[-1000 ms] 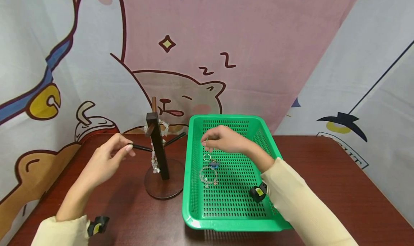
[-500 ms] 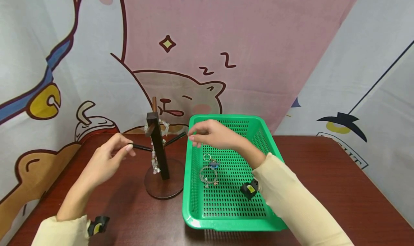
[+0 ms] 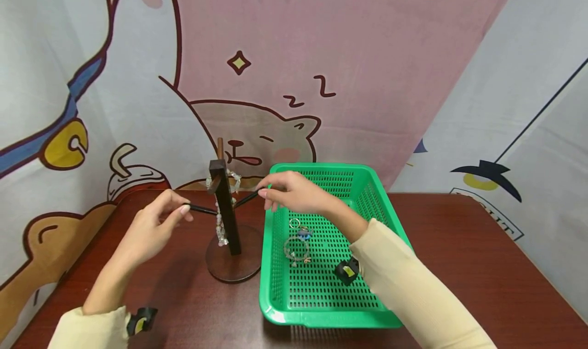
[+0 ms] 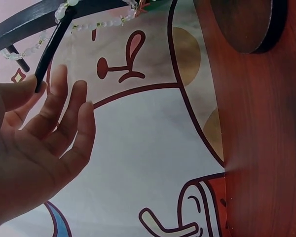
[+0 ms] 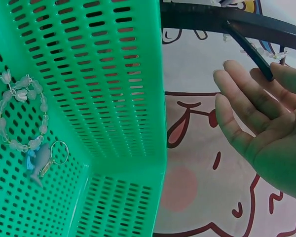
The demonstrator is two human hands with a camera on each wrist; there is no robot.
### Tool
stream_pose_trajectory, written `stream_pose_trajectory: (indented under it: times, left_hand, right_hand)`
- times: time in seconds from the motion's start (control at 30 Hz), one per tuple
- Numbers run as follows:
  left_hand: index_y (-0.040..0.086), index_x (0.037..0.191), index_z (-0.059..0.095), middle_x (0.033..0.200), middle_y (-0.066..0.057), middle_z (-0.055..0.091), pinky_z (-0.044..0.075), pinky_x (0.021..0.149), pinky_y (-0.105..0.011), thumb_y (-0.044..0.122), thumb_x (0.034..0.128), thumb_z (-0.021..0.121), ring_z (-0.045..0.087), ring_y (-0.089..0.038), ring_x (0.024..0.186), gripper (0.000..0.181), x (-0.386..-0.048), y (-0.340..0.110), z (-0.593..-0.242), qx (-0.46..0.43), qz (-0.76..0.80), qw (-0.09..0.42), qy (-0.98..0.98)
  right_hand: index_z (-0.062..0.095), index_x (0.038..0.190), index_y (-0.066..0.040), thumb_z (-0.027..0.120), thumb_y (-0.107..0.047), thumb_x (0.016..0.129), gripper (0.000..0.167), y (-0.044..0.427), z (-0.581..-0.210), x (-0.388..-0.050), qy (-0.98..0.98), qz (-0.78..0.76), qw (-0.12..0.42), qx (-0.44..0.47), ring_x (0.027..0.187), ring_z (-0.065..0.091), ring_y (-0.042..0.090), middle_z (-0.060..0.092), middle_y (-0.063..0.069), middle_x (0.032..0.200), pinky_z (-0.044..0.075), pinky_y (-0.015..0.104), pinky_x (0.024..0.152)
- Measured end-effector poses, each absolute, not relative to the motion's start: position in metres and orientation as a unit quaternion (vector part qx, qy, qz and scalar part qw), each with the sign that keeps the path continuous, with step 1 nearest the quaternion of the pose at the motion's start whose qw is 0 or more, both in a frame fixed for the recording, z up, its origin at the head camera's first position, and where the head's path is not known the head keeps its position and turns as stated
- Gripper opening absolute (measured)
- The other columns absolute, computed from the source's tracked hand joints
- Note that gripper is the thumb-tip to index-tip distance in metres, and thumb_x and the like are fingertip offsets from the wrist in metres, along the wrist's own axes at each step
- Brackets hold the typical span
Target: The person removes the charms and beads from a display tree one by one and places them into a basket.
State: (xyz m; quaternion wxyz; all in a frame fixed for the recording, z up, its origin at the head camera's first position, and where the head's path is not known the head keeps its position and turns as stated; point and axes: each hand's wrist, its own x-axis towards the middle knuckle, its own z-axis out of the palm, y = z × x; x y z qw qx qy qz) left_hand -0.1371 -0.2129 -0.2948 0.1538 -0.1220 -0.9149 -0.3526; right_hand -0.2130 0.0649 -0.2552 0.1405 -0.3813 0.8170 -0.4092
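A dark wooden jewellery stand (image 3: pixel 228 216) with several pegs stands on the table. My left hand (image 3: pixel 153 229) pinches the tip of its left peg (image 3: pixel 202 208) between thumb and forefinger; the left wrist view shows the other fingers loosely spread. At the right peg (image 5: pixel 249 49), my right hand (image 3: pixel 296 193) pinches the end the same way. Clear beaded bracelets (image 3: pixel 221 234) hang on the stand, partly hidden by the post. Inside the green basket lie a pale beaded bracelet (image 5: pixel 43 106) with charms and a keyring with a blue-grey dolphin charm (image 5: pixel 41 160).
The green perforated basket (image 3: pixel 265 288) stands right of the stand, close to its round base (image 3: pixel 234 275). My right forearm passes over it. Behind the dark red table (image 3: pixel 459 252) hangs a cartoon-printed cloth (image 3: pixel 390 73).
My right hand has moved left from above the basket to the right peg and now pinches its end. My left hand has stayed on the left peg.
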Motion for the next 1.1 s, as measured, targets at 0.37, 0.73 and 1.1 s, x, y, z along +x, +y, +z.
stream_pose_trajectory:
  times: [0.37, 0.73, 1.1]
  left_hand:
    - [0.008, 0.101, 0.059, 0.077, -0.001, 0.063, 0.042, 0.061, -0.035, 0.014, 0.0916, 0.056, 0.061, -0.022, 0.075, 0.011, -0.134, -0.208, -0.292, -0.109, -0.333, 0.191, -0.917]
    - [0.009, 0.106, 0.062, 0.081, -0.004, 0.062, 0.040, 0.062, -0.025, 0.019, 0.0887, 0.061, 0.056, -0.013, 0.073, 0.019, -0.124, -0.206, -0.273, -0.084, -0.327, 0.248, -0.908]
    - [0.010, 0.094, 0.064, 0.079, 0.001, 0.064, 0.040, 0.059, -0.013, 0.012, 0.0829, 0.068, 0.055, -0.003, 0.064, 0.012, -0.110, -0.177, -0.247, -0.140, -0.365, 0.278, -0.878]
  right_hand:
    - [0.059, 0.111, -0.001, 0.048, -0.013, 0.096, 0.022, 0.064, -0.255, -0.211, 0.826, -0.393, 0.125, -0.384, 0.071, 0.062, 0.021, 0.066, 0.014, 0.080, 0.049, 0.027, 0.064]
    - [0.063, 0.100, -0.002, 0.050, -0.013, 0.095, 0.017, 0.064, -0.255, -0.211, 0.828, -0.382, 0.095, -0.398, 0.069, 0.062, 0.021, 0.066, 0.005, 0.076, 0.046, 0.025, 0.060]
    - [0.062, 0.099, -0.002, 0.050, -0.012, 0.095, 0.017, 0.063, -0.258, -0.212, 0.825, -0.384, 0.096, -0.403, 0.070, 0.062, 0.025, 0.066, 0.009, 0.077, 0.045, 0.025, 0.060]
